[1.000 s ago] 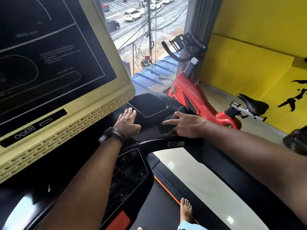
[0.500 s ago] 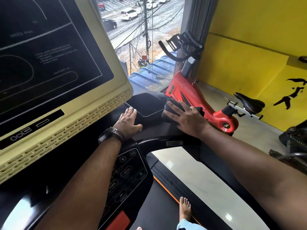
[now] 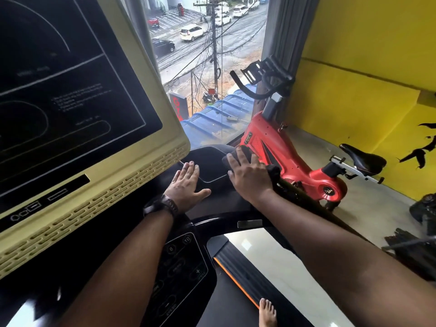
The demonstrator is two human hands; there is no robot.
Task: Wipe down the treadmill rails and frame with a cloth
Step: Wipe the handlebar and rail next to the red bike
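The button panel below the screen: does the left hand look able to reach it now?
Probably yes. The left hand lies flat and holds nothing, on the black console just beyond the button panel, and nothing stands between them; drawing the hand back should do.

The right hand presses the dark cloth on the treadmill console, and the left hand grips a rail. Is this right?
In the head view the left hand grips nothing: it lies flat, fingers straight, on the console. The right hand does press the dark cloth.
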